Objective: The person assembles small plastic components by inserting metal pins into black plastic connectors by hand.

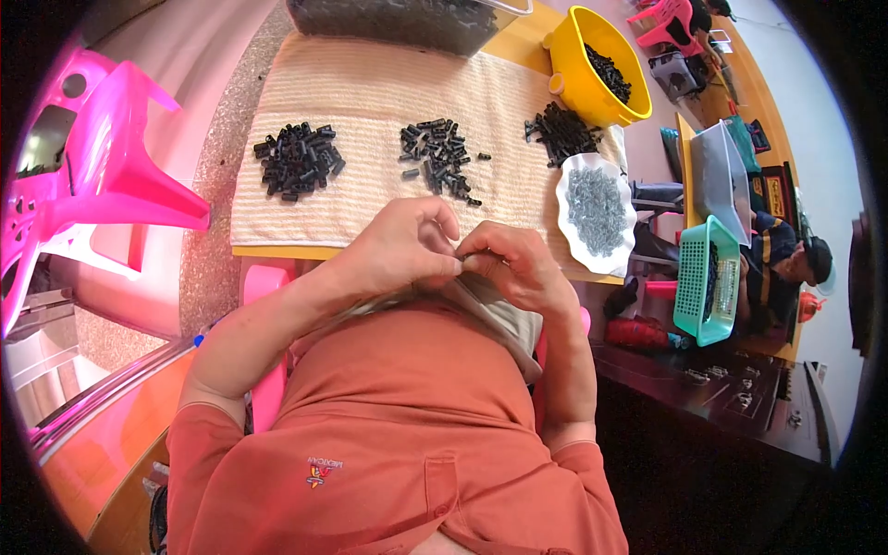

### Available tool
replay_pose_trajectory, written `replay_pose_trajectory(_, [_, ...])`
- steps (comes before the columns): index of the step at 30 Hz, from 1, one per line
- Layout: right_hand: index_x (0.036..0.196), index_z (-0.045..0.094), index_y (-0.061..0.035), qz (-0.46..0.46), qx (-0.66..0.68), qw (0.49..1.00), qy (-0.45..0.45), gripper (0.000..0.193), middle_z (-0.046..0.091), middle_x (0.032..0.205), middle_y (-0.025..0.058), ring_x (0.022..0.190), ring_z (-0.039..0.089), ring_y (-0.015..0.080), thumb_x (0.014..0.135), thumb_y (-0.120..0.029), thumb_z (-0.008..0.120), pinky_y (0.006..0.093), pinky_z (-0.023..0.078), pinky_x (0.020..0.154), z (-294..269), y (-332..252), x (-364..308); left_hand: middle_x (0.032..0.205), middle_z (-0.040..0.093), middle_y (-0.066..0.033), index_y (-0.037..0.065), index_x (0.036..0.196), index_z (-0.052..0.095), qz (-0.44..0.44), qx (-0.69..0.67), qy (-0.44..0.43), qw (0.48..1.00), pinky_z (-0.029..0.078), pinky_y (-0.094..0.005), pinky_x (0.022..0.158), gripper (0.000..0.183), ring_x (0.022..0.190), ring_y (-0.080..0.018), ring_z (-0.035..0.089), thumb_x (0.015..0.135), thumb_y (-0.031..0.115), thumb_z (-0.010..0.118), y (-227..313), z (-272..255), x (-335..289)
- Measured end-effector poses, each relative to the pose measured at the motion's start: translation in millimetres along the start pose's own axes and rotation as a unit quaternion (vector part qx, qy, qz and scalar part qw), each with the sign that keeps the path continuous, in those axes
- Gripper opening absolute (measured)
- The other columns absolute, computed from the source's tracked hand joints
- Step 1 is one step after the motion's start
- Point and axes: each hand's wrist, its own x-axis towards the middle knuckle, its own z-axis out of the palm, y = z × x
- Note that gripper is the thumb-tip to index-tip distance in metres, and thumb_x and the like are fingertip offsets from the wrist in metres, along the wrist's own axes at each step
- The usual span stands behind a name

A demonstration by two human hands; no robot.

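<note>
My left hand (404, 242) and my right hand (518, 264) meet fingertip to fingertip in front of the table's near edge, above my lap. Thumbs and forefingers of both are pinched together; whatever sits between them is too small and hidden to name. Just beyond, on a striped cream towel (365, 79), lie a pile of short black cylinders (298, 162), a looser pile of small black parts (439, 153) and a heap of thin black pieces (564, 134). To the right of my hands, a white scalloped dish (563, 215) holds many small clear pieces.
A yellow tub (572, 51) with black parts stands at the far right, and a clear bin (398, 23) of dark pieces at the far edge. Pink plastic stools (125, 157) are at left. Rightward, a person (786, 264) sits near a green basket (692, 287).
</note>
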Motion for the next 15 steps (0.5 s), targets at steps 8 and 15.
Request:
replay_pose_trajectory(8, [0.102, 0.069, 0.003, 0.034, 0.102, 0.992, 0.062, 0.015, 0.069, 0.088, 0.0093, 0.084, 0.064, 0.0141, 0.087, 0.002, 0.067, 0.0265, 0.05, 0.074, 4, 12, -4, 0.081, 0.063, -0.0054, 0.002, 0.096, 0.055, 0.026, -0.07, -0.008, 0.997, 0.052, -0.0251, 0.059, 0.023, 0.069, -0.0114, 0.062, 0.081, -0.002, 0.072, -3, -4, 4])
replay_pose_trajectory(15, [0.119, 0.064, 0.0029, 0.001, 0.147, 0.985, 0.088, 0.034, 0.063, 0.111, 0.0139, 0.094, 0.062, 0.0164, 0.085, 0.002, 0.071, 0.0263, 0.052, 0.078, 15, 17, -8, 0.084, 0.063, -0.0042, 0.002, 0.096, 0.055, 0.051, -0.073, 0.019, 0.996, 0.053, -0.0234, 0.066, 0.022, 0.074, -0.0102, 0.062, 0.083, 0.001, 0.073, 3, -4, 1])
